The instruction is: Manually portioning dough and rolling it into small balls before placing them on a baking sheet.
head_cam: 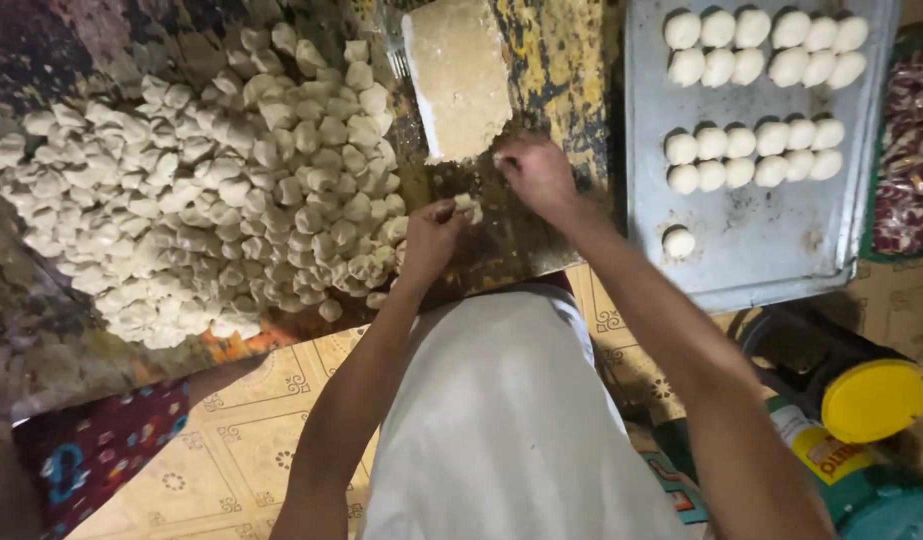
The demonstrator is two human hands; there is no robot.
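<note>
I see the big heap of dough lumps (pixel 211 190) far left, the metal tray (pixel 751 240) of rolled balls right. My left hand (pixel 431 238) pinches a small dough piece (pixel 468 206) by the slab (pixel 459 80); my right hand (pixel 534 175) curls, contents unclear. I judge even rolling matters.

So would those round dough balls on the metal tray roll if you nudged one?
Probably only a little: the dough balls look soft and sit settled in rows on the flat tray. They likely dent under pressure, and seem light enough to lift easily.
</note>
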